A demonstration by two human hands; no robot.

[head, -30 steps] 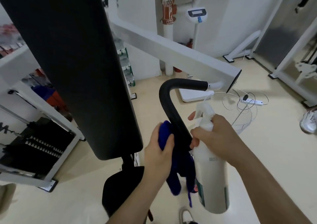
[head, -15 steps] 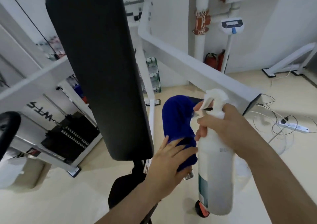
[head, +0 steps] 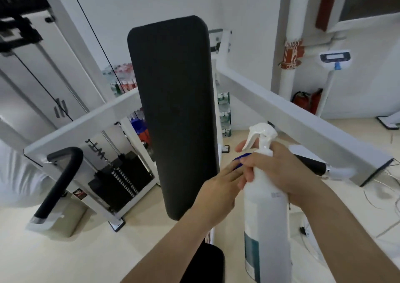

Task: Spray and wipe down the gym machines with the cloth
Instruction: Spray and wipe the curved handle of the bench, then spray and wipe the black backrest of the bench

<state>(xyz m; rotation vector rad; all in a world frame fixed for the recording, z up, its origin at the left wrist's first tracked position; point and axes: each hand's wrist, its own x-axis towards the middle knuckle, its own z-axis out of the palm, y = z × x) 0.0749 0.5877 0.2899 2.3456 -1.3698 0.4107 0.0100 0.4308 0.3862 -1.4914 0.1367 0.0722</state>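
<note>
My right grip [head: 271,170] is curled round the neck of the spray bottle [head: 266,215], at four o'clock of the black back pad [head: 173,109]. My left grip [head: 216,194] lays straight fingers on the blue cloth [head: 239,160], which is mostly hidden at its one o'clock.

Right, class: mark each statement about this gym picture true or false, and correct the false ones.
1. The right hand grips the spray bottle. True.
2. The cloth is red. False: it is blue.
3. The black back pad stands left of the bottle in the view. True.
4. The bottle lies on the floor. False: it is held upright in the air.
5. The left hand is at the cloth. True.
</note>
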